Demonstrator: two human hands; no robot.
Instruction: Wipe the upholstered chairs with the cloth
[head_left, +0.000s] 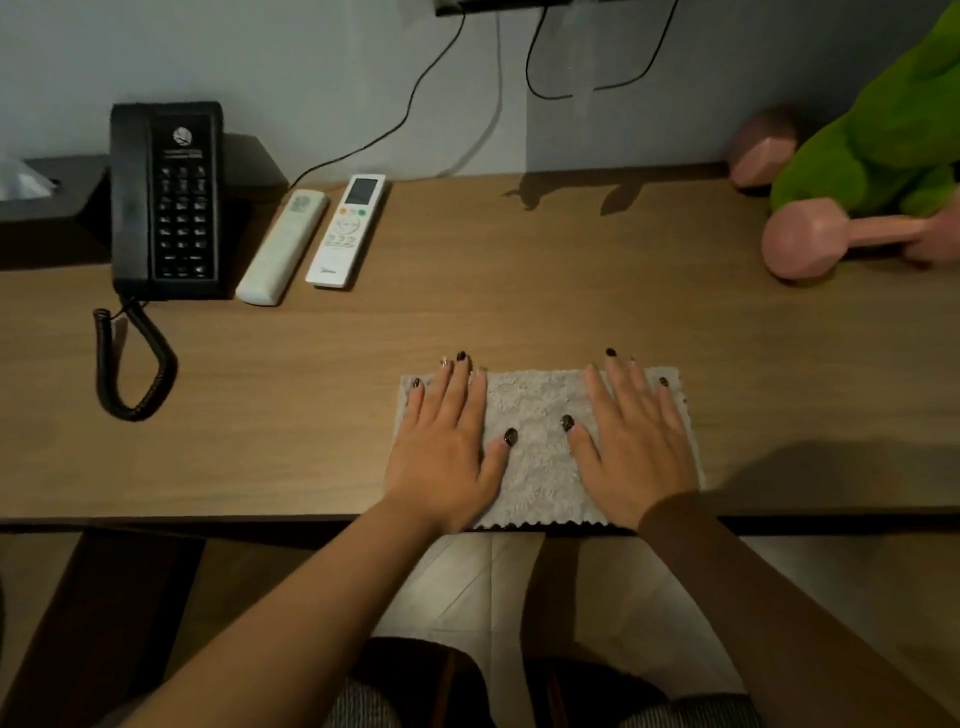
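Observation:
A pale grey fluffy cloth (535, 447) lies flat on the wooden desk (519, 312), its zigzag near edge level with the desk's front edge. My left hand (447, 447) rests palm down on the cloth's left part, fingers straight and spread. My right hand (636, 441) lies flat on its right part in the same way. Part of a chair's dark wooden frame (88, 623) shows below the desk at the lower left; its upholstery is not in view.
A black desk phone (166, 200) with a coiled cord stands at the back left, beside two white remotes (311, 239). A dark tissue box (47, 192) sits at the far left. Pink dumbbells (831, 239) and a green plush toy (893, 124) occupy the back right. Cables hang on the wall.

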